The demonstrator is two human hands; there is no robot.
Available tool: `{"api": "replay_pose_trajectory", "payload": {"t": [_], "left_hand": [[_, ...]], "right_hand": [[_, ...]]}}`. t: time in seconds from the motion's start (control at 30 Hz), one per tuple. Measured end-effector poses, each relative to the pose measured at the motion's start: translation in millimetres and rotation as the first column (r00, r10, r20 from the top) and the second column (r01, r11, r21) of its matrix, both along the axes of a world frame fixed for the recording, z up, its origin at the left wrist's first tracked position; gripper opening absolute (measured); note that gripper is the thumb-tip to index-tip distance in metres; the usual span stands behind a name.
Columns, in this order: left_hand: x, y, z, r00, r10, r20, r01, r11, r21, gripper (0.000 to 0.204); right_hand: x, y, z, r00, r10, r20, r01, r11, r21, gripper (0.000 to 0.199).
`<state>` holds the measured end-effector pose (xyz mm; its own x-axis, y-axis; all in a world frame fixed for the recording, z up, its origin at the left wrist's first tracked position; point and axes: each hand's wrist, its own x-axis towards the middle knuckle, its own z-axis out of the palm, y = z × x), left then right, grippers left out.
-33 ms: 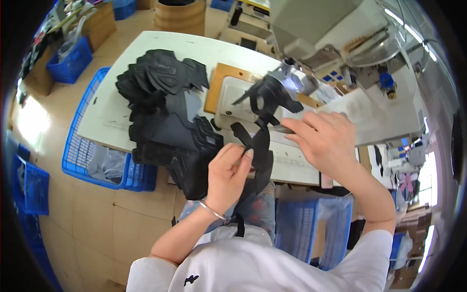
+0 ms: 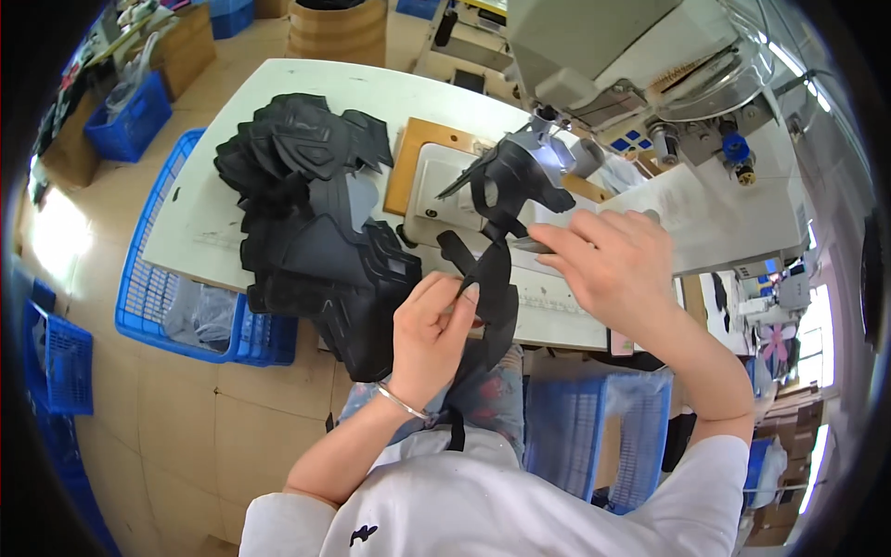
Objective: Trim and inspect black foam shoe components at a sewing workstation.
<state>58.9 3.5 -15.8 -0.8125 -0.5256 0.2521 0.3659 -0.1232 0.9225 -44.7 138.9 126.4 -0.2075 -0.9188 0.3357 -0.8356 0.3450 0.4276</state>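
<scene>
My left hand (image 2: 432, 332) is closed, thumb and fingers pinching a floppy black sheet-material piece (image 2: 501, 311) with strap-like ends. The piece hangs over the table's front edge toward my lap. Its upper end runs to another black cut piece (image 2: 520, 176) lying under the lit sewing machine head (image 2: 549, 147); I cannot tell whether they are joined. My right hand (image 2: 613, 269) is closed around a slim grey metal tool (image 2: 529, 245), its tip pointing left, close to the black strip between the two pieces. Most of the tool is hidden in my fingers, so its kind is unclear.
A pile of black moulded pieces (image 2: 320, 223) covers the table's left part and overhangs its front edge. Blue crates stand below, one (image 2: 153, 278) left of the white table (image 2: 232, 121) and one (image 2: 594, 436) right of my legs. A wooden-framed machine plate (image 2: 408, 176) lies mid-table.
The view has shifted very slightly. Both hands keep their grips and the tool stays near the black strip.
</scene>
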Motion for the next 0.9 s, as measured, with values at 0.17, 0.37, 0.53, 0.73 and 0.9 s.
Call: {"api": "replay_pose_trajectory", "payload": {"t": [0.17,0.37,0.53,0.73,0.9], "left_hand": [[-3.0,4.7,-13.6,1.000,0.020,0.015,-0.015,0.971,-0.240,0.011],[8.3,4.6,-5.5,1.000,0.013,0.010,-0.010,0.973,-0.230,0.009],[9.3,2.6,3.3,0.998,0.054,-0.044,-0.068,0.888,-0.455,0.007],[19.3,5.4,-2.8,0.992,0.013,-0.124,-0.077,0.846,-0.528,0.008],[32.7,-5.5,3.2,1.000,0.019,0.019,-0.009,0.902,-0.432,0.006]], "right_hand": [[-5.2,5.8,-11.6,0.998,0.003,-0.055,-0.002,1.000,0.020,0.021],[0.4,1.4,-17.9,0.993,0.041,-0.112,-0.034,0.997,0.065,0.026],[9.0,-7.7,-15.4,0.971,0.047,-0.234,-0.020,0.993,0.114,0.026],[-0.9,-2.5,-23.3,0.987,0.061,-0.147,-0.042,0.991,0.127,0.014],[0.2,20.3,-15.5,0.987,-0.035,0.157,0.059,0.987,-0.148,0.021]]}}
